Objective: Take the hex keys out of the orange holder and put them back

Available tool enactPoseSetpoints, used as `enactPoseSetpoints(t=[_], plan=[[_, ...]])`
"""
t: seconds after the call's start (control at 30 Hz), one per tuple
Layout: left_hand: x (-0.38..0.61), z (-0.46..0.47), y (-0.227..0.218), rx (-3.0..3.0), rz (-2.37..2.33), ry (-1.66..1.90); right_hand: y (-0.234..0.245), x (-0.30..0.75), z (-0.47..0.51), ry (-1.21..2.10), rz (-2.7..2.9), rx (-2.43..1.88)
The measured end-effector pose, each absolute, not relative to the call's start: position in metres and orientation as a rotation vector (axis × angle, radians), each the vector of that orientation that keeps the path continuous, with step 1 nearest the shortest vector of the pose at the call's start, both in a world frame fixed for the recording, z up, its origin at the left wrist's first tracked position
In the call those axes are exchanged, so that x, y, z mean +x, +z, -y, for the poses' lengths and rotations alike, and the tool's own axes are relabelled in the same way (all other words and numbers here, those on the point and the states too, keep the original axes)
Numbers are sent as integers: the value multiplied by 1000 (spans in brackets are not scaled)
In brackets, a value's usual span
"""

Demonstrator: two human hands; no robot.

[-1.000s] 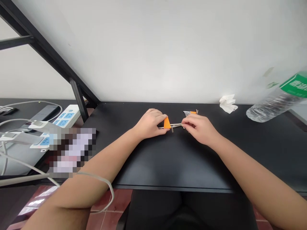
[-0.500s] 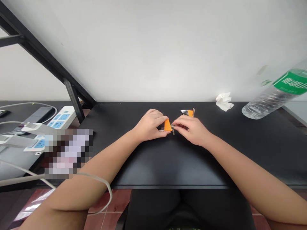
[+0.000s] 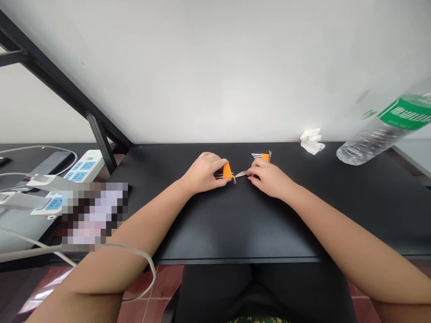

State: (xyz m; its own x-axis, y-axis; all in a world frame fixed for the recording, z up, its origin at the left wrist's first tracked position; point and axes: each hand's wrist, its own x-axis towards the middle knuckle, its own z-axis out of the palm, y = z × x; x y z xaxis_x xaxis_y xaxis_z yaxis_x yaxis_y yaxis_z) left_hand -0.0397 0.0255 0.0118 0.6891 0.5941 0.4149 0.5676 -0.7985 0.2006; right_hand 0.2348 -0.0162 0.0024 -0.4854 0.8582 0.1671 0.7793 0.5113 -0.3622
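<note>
Between the thumb and fingers of my left hand point(image 3: 204, 174) is an orange hex key holder point(image 3: 227, 171), with a few metal hex keys in it. One bent key end sticks out on its right side. My right hand point(image 3: 271, 178) pinches several loose hex keys point(image 3: 241, 173), whose tips point left toward the holder. Whether those tips touch the holder, I cannot tell. Just behind my right hand lies a second orange hex key holder point(image 3: 266, 157) with several keys in it, partly covered by my fingers.
A crumpled white tissue point(image 3: 312, 141) lies by the wall, near a clear plastic bottle with a green label point(image 3: 380, 126). On the left are a white power strip point(image 3: 88, 166) with plugs and a pale cable point(image 3: 144, 254) looping over my left forearm. All this surrounds the black table point(image 3: 235, 229).
My right hand has drawn the loose hex keys out to the right, opening a gap from the left-hand holder. My left hand has shifted slightly left with its holder.
</note>
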Motion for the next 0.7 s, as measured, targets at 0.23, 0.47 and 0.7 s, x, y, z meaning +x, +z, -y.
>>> enactPoseSetpoints(t=[0.23,0.47,0.7], plan=[[-41,-28,9,2834,-982,726,4,228,17,213,2505,-1394],[-41,-27,9,2846,-948,734,20,223,27,201,2589,-1551],[-37,-23,11,2869,-884,751,30,228,31,509,2416,-1492]])
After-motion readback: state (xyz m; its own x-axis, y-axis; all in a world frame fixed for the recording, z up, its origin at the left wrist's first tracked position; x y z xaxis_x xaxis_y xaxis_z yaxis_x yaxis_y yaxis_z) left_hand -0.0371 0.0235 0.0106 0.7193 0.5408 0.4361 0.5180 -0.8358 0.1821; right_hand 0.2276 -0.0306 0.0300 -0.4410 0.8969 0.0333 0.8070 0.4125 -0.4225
